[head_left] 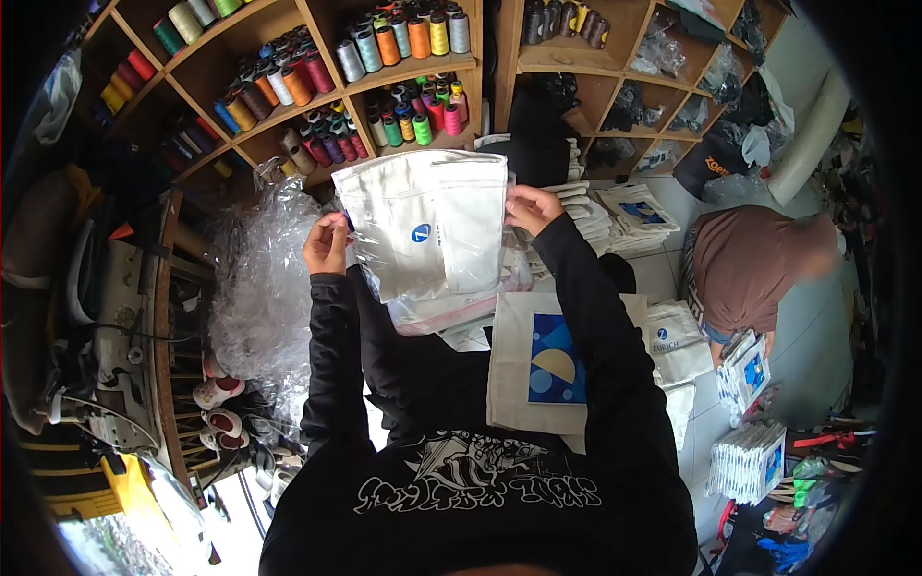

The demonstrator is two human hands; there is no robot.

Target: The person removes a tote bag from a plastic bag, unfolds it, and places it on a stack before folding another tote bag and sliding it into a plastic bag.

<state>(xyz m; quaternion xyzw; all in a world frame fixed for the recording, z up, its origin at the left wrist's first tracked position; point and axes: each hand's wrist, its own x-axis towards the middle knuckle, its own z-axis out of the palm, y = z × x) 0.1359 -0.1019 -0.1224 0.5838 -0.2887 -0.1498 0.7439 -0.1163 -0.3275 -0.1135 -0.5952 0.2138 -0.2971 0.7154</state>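
Note:
Upright in front of me is a folded off-white canvas bag with a small blue round logo, and clear plastic shows around its sides and lower part. My left hand pinches the left edge, thumb and fingers together. At the right edge, higher up, my right hand has a similar pinch. Below the bag lies a plastic packet with a reddish edge. Beside my right forearm rests another canvas bag with a blue and cream printed panel.
Thread spools fill wooden shelves ahead. Crumpled clear plastic heaps at left near a sewing machine. Stacked canvas bags stand on the floor at right. A person bends over more bags, near another stack.

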